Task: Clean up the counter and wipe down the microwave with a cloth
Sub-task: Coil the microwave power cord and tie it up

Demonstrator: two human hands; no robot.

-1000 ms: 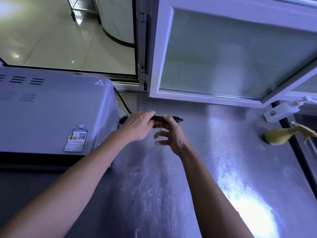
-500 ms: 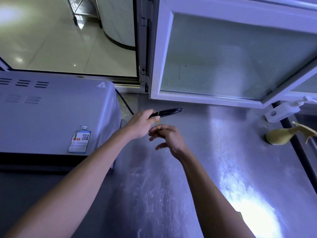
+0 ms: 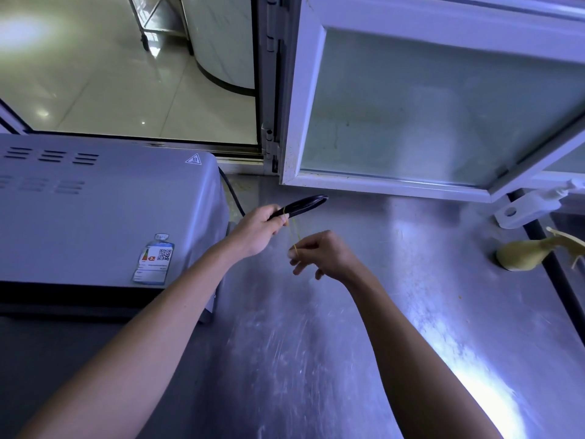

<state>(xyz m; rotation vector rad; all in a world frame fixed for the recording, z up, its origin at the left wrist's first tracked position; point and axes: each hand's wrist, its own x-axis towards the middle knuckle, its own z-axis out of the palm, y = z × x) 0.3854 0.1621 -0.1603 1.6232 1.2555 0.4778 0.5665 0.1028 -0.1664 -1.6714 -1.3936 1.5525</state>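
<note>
The folded black power cord (image 3: pixel 300 205) is in the air above the steel surface (image 3: pixel 316 343), held in the left hand (image 3: pixel 261 228). The fingers of this hand are curled tight around the cord, and the looped end comes out past the fingers, toward the window. A thin yellow rubber band (image 3: pixel 293 231) goes around the cord just beside the left thumb and stretches down to the right hand (image 3: pixel 319 253). The right hand pinches the lower end of the band between thumb and first finger; its other fingers are loosely bent and hold nothing. The two hands are near each other but do not touch, with the band between them.

From the left fingers the rest of the cord runs back behind the microwave (image 3: pixel 104 217), which stands on the surface to the left of the hands. On its top, near the left forearm, is a label with a QR code (image 3: pixel 153 259).

Beyond the fingers is an open white window frame (image 3: pixel 443 106). Far to the right of the right hand a yellow spray bottle (image 3: pixel 525 255) lies on the surface, well apart from both hands.
</note>
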